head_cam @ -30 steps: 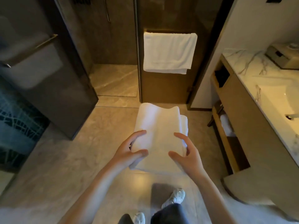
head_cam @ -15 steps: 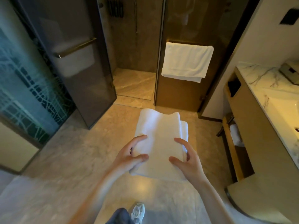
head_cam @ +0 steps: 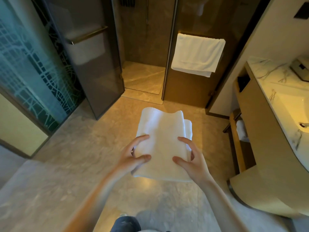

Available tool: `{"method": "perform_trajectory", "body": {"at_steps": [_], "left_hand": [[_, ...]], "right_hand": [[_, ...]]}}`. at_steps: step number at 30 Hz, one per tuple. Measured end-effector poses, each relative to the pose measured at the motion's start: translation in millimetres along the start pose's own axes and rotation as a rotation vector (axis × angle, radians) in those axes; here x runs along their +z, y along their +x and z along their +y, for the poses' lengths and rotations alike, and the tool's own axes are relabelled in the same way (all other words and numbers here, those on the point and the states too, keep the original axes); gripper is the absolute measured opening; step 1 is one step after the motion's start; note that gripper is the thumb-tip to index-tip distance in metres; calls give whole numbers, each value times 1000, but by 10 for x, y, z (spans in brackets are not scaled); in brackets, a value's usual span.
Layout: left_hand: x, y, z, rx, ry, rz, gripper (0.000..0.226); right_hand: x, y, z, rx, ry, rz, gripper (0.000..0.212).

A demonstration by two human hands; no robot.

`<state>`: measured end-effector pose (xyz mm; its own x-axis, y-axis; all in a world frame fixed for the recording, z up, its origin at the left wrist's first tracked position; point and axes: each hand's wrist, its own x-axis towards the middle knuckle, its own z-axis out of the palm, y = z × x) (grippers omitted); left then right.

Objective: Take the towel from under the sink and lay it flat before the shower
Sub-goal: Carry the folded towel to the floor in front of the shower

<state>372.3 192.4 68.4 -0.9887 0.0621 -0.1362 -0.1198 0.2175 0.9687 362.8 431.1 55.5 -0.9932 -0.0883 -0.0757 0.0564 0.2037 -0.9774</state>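
A folded white towel [head_cam: 163,136] is held out in front of me above the tiled floor. My left hand [head_cam: 132,156] grips its left near edge, thumb on top and fingers curled under. My right hand [head_cam: 190,159] grips the right near edge the same way. The shower opening [head_cam: 143,76] lies straight ahead, its floor visible between a dark glass door and a fixed panel. The sink [head_cam: 291,108] sits in the marble counter at the right, with an open shelf [head_cam: 240,131] beneath it holding another rolled white towel.
The open shower door [head_cam: 93,64] with a bar handle swings out at the left. A white towel [head_cam: 197,54] hangs on the fixed panel ahead. A patterned glass partition [head_cam: 28,72] stands far left. The vanity cabinet [head_cam: 260,148] juts in from the right.
The view has swung left and forward toward the shower; the sink has slid to the right edge. Both hands keep the same grip on the folded towel.
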Motion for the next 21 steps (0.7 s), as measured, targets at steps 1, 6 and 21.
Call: {"method": "perform_trajectory", "body": {"at_steps": [1,6,21], "left_hand": [[-57,-23,-5,-1,-7,-15,61],[-458,-120,-82,17,-21,-49,61],[-2955,-564,-727,39,41,-66,62]], "right_hand": [[53,-22,-16,-2,-5,2,67],[458,-93,-93,-7,2,37,66],[3015,-180,-564,-28,11,64,67]]}}
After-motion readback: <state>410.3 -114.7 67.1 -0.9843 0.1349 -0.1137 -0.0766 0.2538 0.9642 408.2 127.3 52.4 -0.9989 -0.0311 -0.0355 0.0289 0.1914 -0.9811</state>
